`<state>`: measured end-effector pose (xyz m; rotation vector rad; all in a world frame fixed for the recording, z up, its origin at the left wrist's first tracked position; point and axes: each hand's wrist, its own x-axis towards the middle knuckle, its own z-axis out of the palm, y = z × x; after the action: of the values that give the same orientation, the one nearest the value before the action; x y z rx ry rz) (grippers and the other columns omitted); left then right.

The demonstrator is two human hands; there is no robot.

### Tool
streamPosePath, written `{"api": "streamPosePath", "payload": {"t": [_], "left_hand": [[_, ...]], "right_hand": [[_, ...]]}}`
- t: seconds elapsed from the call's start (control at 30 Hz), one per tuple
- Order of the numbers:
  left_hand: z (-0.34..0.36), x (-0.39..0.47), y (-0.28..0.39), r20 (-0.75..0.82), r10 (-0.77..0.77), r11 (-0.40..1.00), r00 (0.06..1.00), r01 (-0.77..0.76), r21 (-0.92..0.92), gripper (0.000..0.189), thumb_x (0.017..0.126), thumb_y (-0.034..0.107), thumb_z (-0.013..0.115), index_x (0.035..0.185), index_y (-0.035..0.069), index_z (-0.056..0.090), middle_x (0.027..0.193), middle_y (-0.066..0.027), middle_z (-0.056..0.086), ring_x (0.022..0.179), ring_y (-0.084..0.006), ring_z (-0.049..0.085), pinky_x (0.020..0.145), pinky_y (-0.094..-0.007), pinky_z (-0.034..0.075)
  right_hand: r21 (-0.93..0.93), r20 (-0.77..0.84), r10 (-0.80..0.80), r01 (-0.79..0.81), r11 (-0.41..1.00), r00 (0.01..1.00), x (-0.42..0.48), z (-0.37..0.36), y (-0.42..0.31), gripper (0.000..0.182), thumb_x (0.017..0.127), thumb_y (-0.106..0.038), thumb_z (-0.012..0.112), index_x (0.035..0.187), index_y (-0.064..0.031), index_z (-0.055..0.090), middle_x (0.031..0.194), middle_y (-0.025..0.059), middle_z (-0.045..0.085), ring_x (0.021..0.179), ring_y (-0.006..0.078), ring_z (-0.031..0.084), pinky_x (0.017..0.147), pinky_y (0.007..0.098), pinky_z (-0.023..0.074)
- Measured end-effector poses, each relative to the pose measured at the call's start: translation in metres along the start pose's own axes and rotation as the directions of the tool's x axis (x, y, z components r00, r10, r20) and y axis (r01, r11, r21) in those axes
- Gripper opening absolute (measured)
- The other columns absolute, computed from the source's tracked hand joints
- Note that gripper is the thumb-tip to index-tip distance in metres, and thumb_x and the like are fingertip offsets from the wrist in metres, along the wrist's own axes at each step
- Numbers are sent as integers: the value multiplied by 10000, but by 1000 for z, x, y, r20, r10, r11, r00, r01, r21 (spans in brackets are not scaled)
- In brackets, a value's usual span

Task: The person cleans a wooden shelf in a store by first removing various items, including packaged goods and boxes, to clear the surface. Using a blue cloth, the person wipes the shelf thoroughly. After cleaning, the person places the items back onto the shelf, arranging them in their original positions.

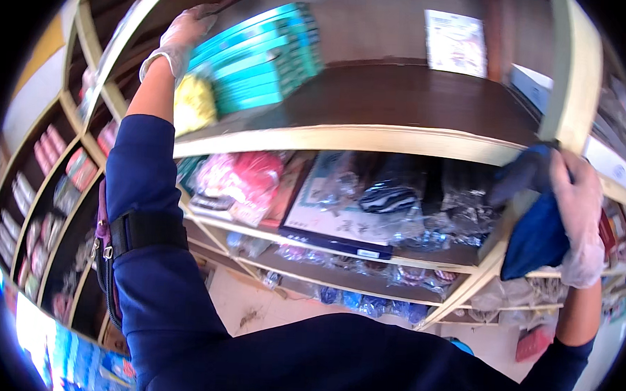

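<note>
My left hand (pixel 186 32), in a translucent glove, is raised at the upper left, beside a stack of teal boxes (pixel 250 82); its fingertips are blurred against the dark shelf back, and whether they hold anything is unclear. Below it, a yellow plastic-wrapped item (pixel 194 104) sits at the shelf's left end. On the right, my gloved right hand (pixel 578 191) grips a blue cloth (pixel 536 239), with a darker grey-blue part folded over the shelf edge near the upright post. Between my hands runs the dark shelf board (pixel 401 97) with its pale wooden front edge.
A printed sheet (pixel 456 44) stands against the back panel. Lower shelves hold a flat white box (pixel 338 212), a pink bagged item (pixel 256 177) and striped goods in plastic (pixel 391 199). A pale wooden post (pixel 575 76) rises at right; packed cubbies (pixel 57 184) line the left.
</note>
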<state>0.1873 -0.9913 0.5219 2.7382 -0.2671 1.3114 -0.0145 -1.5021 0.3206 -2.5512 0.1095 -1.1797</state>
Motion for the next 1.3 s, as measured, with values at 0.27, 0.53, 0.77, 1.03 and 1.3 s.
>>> {"api": "streamPosePath", "payload": {"t": [0.27,0.53,0.77,1.03,1.3], "left_hand": [[-14,-97,-215,71,-408,846,910,406,-345,638,839,390,560,1315,2,386,1297,-128,471,1168,-211,467,947,-285,369],[21,-147,-236,223,-575,562,787,578,-591,856,722,612,614,1341,70,376,1354,-128,400,1254,-271,354,1029,-379,252],[22,-168,-196,323,-379,276,868,439,-855,641,828,420,617,1270,-11,443,1287,-80,460,1192,-153,401,1021,-259,277],[21,-172,-200,293,-438,374,850,468,-800,784,714,587,648,1257,48,476,1266,-100,488,1199,-203,405,1023,-313,251],[48,-149,-215,329,-367,125,870,397,-909,653,779,477,647,1231,34,485,1197,-84,536,1109,-180,491,963,-281,351]], "right_hand": [[105,109,88,-100,990,990,15,19,-7,378,858,-325,558,919,41,632,795,160,630,748,195,588,721,303,446],[-124,113,-247,261,957,962,-4,46,-143,330,809,-305,531,727,-5,643,732,202,609,733,362,591,690,420,464],[123,246,-317,295,948,916,-9,61,-197,300,795,-288,561,788,-5,659,718,217,591,711,343,598,681,378,464],[301,35,-23,12,954,999,49,26,-115,464,863,-402,563,1105,-8,597,976,126,605,861,140,570,796,249,439],[106,-25,76,-73,992,997,100,70,-17,562,865,-467,517,1108,35,581,837,135,634,804,207,619,798,280,460]]}}
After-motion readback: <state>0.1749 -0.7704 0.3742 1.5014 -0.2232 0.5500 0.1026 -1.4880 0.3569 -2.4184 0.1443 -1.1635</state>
